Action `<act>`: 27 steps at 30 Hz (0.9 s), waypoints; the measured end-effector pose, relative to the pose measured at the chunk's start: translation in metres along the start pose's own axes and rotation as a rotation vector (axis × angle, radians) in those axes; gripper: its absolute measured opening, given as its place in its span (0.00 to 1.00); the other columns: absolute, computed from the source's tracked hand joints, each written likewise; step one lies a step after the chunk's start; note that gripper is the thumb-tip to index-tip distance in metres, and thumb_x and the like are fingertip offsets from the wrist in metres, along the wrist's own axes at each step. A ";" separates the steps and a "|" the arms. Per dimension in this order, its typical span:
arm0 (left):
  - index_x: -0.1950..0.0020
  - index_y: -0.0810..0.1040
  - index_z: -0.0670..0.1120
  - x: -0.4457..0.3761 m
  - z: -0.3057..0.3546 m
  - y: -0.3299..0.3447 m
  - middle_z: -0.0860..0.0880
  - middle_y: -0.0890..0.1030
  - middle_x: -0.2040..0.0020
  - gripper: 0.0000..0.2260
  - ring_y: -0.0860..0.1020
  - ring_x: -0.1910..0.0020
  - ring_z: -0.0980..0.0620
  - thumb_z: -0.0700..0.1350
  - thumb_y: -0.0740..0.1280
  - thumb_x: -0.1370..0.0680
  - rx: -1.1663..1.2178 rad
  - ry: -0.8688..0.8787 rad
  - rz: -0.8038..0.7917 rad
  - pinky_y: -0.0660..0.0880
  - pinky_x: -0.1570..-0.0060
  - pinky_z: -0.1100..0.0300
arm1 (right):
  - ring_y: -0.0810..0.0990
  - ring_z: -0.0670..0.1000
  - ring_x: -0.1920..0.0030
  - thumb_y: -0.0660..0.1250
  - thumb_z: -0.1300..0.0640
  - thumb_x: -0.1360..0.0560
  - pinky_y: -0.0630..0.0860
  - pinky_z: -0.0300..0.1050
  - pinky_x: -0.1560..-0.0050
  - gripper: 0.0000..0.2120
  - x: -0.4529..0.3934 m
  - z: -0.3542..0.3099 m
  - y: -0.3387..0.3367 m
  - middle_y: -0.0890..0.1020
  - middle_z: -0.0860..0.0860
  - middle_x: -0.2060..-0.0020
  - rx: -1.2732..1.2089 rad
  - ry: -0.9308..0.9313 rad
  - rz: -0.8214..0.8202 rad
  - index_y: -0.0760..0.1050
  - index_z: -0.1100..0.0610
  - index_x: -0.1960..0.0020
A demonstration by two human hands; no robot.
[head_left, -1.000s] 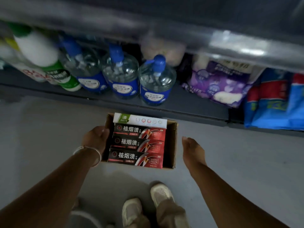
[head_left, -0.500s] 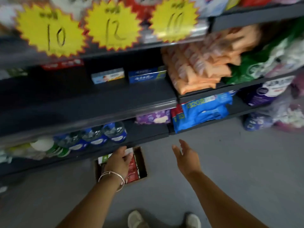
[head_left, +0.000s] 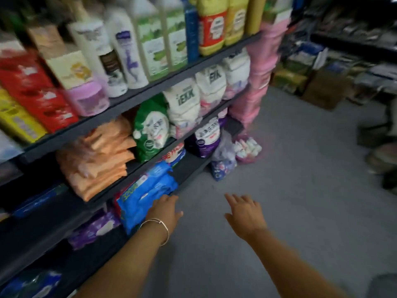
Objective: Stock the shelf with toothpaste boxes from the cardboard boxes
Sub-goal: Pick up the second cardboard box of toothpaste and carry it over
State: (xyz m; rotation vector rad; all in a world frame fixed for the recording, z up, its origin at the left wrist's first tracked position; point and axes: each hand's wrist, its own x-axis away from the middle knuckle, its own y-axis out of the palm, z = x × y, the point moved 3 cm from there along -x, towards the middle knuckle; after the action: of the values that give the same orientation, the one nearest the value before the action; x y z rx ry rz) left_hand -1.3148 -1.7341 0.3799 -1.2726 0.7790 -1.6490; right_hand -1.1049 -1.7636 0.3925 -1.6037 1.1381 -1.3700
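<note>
- The view has swung up and to the right along the aisle: the carton of toothpaste boxes that lay on the floor at the person's feet a second ago is no longer in sight, so where it now lies cannot be told from this picture.
- Both hands are empty. The left hand, with a bracelet on its wrist, reaches forward with fingers loosely extended, just beside a blue pack on the lowest visible shelf; whether it touches the pack is unclear.
- The right hand hangs over the grey floor, fingers spread and relaxed, gripping nothing.
- Half a second ago the left hand was down at the carton and the right hovered beside it; now both have lifted away without taking a toothpaste box.
- For the task, I judge this a pause or a turn toward something else, perhaps another carton: brown cardboard boxes stand further down the aisle at the right. No stocking is in progress.
- The shelves now in view hold bottles, orange packets, a green bag and white bags; everything is motion-blurred.
- No toothpaste shows anywhere on them.
</note>
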 end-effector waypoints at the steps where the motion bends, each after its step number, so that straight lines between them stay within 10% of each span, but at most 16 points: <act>1: 0.28 0.64 0.47 -0.013 0.040 -0.002 0.45 0.67 0.31 0.24 0.66 0.32 0.44 0.51 0.63 0.22 -0.025 0.045 -0.010 0.63 0.32 0.53 | 0.64 0.57 0.31 0.58 0.51 0.21 0.61 0.51 0.33 0.26 -0.002 0.030 -0.013 0.67 0.52 0.30 0.008 0.021 0.007 0.55 0.52 0.25; 27: 0.29 0.66 0.46 -0.494 0.706 -0.073 0.45 0.66 0.31 0.22 0.67 0.32 0.43 0.50 0.63 0.22 -0.397 0.641 -0.144 0.65 0.32 0.52 | 0.67 0.58 0.36 0.57 0.54 0.21 0.65 0.50 0.38 0.20 -0.344 0.584 -0.289 0.69 0.56 0.36 -0.142 0.483 0.112 0.63 0.56 0.30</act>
State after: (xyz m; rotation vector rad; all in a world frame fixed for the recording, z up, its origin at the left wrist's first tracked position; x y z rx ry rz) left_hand -0.6165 -1.2279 0.4389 -1.0695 1.4867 -2.1265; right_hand -0.4967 -1.3516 0.4437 -1.3096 1.6118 -1.6831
